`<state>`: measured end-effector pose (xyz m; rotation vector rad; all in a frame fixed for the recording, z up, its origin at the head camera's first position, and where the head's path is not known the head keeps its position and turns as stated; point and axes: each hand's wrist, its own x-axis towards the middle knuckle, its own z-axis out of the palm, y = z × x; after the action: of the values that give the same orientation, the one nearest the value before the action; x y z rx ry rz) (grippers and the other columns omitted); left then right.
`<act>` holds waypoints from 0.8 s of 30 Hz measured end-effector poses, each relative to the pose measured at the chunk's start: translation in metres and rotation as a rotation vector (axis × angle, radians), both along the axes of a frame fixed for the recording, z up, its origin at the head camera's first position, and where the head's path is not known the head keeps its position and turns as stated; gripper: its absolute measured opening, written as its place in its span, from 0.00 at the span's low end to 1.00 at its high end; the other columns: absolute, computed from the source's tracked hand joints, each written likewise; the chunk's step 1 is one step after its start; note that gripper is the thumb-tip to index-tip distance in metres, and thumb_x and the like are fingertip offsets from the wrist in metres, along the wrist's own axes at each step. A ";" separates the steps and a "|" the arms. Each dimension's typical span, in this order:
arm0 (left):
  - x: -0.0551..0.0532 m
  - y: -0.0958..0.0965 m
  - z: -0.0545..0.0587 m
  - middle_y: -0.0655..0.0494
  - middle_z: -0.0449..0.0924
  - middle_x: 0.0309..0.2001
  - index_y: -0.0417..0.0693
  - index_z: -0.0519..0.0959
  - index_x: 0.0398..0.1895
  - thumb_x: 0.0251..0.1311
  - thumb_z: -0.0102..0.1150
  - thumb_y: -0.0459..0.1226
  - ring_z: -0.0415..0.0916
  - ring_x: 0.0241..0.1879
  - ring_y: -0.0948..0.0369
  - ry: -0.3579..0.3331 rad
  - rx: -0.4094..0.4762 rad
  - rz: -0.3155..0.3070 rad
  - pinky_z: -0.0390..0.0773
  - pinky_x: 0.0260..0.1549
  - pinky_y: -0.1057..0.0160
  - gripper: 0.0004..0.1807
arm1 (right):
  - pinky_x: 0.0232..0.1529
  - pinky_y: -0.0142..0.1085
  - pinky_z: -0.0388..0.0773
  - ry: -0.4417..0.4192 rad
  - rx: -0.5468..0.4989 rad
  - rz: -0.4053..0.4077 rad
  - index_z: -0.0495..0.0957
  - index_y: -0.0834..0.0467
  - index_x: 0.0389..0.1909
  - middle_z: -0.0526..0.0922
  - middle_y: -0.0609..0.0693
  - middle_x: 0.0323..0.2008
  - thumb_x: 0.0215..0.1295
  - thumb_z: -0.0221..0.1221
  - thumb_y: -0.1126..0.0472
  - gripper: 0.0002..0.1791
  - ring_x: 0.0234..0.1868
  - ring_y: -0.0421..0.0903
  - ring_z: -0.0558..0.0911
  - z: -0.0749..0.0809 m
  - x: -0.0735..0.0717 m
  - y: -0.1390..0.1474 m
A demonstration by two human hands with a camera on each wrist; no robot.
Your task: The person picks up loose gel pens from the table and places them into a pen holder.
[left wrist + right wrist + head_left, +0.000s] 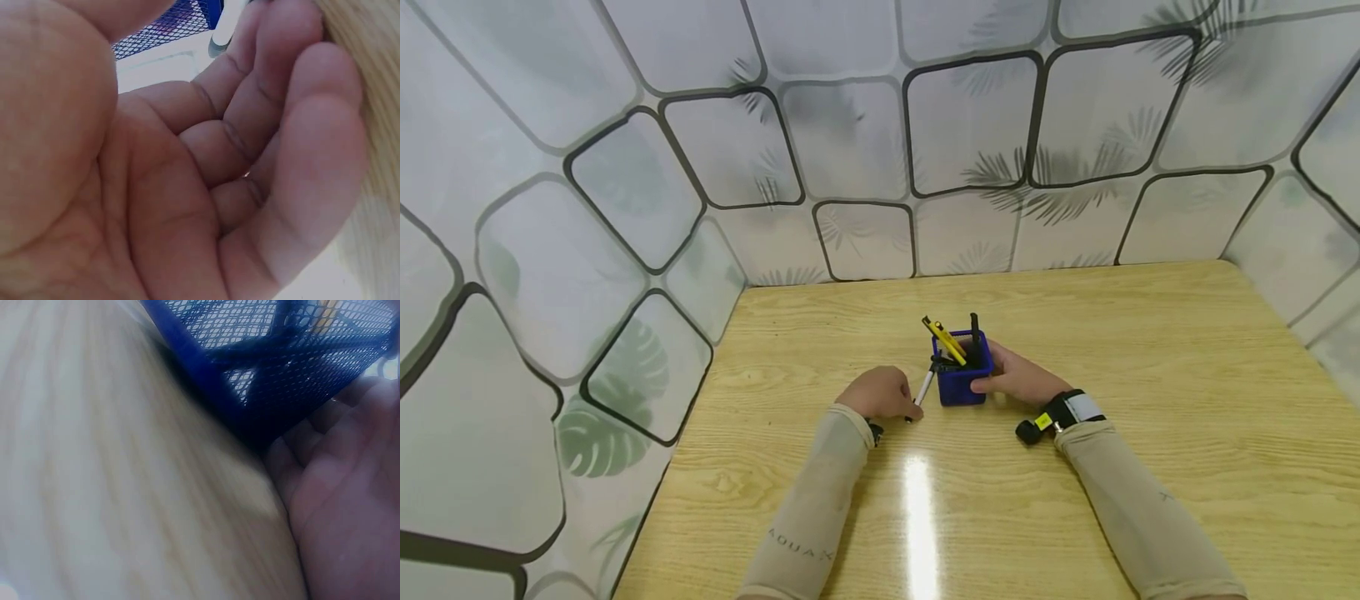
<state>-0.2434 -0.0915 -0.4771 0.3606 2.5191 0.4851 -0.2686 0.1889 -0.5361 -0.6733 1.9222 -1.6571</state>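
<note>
A blue mesh pen holder (961, 387) stands upright on the wooden table, and my right hand (1018, 375) grips it from its right side. In the right wrist view the mesh wall (294, 381) lies against the curled fingers. A yellow box cutter (950, 343) and a black-handled item (975, 327) stick out of the top. On the holder's left, my left hand (880, 393) pinches a white pen (926, 387) with dark ends near its lower end. The pen slants up toward the holder's near left edge. In the left wrist view, the fingers (319, 169) are curled and hide most of the pen.
The light wooden table (1150, 350) reaches back to a patterned wall covering (970, 125), which also runs along the left and right sides. A bright strip of reflected light lies on the tabletop between the forearms. Each wrist carries a small strapped-on camera.
</note>
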 end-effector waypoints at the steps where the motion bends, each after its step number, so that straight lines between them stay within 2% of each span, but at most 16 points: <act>1: -0.001 0.000 0.000 0.62 0.76 0.18 0.54 0.86 0.21 0.60 0.73 0.49 0.66 0.18 0.63 -0.004 0.005 0.007 0.69 0.21 0.62 0.14 | 0.73 0.62 0.54 -0.001 -0.002 0.000 0.53 0.49 0.81 0.64 0.59 0.76 0.71 0.66 0.60 0.44 0.74 0.62 0.65 0.000 0.000 0.000; 5: -0.002 -0.003 0.001 0.59 0.79 0.20 0.53 0.86 0.23 0.62 0.71 0.45 0.68 0.19 0.62 -0.012 0.046 0.028 0.69 0.21 0.62 0.12 | 0.73 0.62 0.54 0.002 -0.008 0.004 0.54 0.48 0.80 0.63 0.59 0.76 0.71 0.66 0.60 0.43 0.74 0.62 0.65 0.001 0.000 0.000; 8: -0.004 -0.008 0.002 0.58 0.82 0.22 0.52 0.86 0.25 0.65 0.69 0.43 0.70 0.20 0.62 0.011 0.086 0.033 0.71 0.21 0.62 0.11 | 0.74 0.62 0.54 0.009 -0.003 0.008 0.54 0.48 0.80 0.64 0.60 0.76 0.71 0.66 0.60 0.43 0.74 0.63 0.65 0.000 0.000 -0.001; 11: -0.006 -0.013 0.003 0.58 0.79 0.20 0.51 0.83 0.24 0.68 0.65 0.42 0.70 0.18 0.62 0.060 0.120 0.056 0.71 0.20 0.63 0.13 | 0.74 0.62 0.52 0.011 0.006 0.009 0.55 0.47 0.80 0.63 0.59 0.76 0.71 0.66 0.59 0.42 0.75 0.62 0.65 0.000 0.000 -0.001; 13: -0.007 -0.016 0.004 0.59 0.76 0.19 0.49 0.81 0.24 0.70 0.64 0.43 0.68 0.17 0.63 0.108 0.146 0.095 0.70 0.20 0.63 0.15 | 0.75 0.63 0.51 0.006 0.008 0.009 0.55 0.46 0.80 0.63 0.58 0.76 0.71 0.66 0.59 0.42 0.75 0.62 0.65 0.000 0.000 0.000; 16: -0.008 -0.019 0.008 0.57 0.76 0.24 0.48 0.77 0.28 0.71 0.62 0.42 0.67 0.19 0.62 0.211 0.220 0.179 0.70 0.22 0.62 0.13 | 0.75 0.64 0.49 -0.002 0.008 0.004 0.56 0.45 0.79 0.63 0.57 0.76 0.70 0.67 0.59 0.42 0.75 0.61 0.64 0.000 0.001 0.000; 19: -0.008 -0.020 0.015 0.54 0.81 0.34 0.49 0.76 0.38 0.71 0.59 0.40 0.70 0.22 0.60 0.347 0.329 0.254 0.72 0.25 0.61 0.06 | 0.75 0.65 0.48 0.004 0.013 0.005 0.56 0.45 0.80 0.63 0.57 0.77 0.71 0.66 0.59 0.42 0.75 0.61 0.64 -0.001 0.001 0.001; 21: -0.008 -0.019 0.020 0.53 0.84 0.39 0.49 0.75 0.44 0.71 0.57 0.39 0.72 0.21 0.60 0.446 0.401 0.279 0.73 0.24 0.60 0.05 | 0.75 0.65 0.48 0.010 0.016 0.005 0.55 0.44 0.80 0.62 0.57 0.77 0.71 0.66 0.58 0.42 0.76 0.61 0.64 0.000 0.000 0.001; 24: -0.007 -0.017 0.027 0.55 0.84 0.42 0.51 0.76 0.48 0.72 0.55 0.39 0.72 0.20 0.60 0.584 0.507 0.272 0.73 0.21 0.60 0.06 | 0.75 0.65 0.48 0.017 0.025 0.004 0.55 0.43 0.80 0.62 0.57 0.77 0.71 0.66 0.57 0.42 0.76 0.61 0.63 0.001 0.000 0.002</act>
<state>-0.2503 -0.1089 -0.4500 0.3868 2.9955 1.2987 -0.2684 0.1906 -0.5351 -0.6830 1.9491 -1.6279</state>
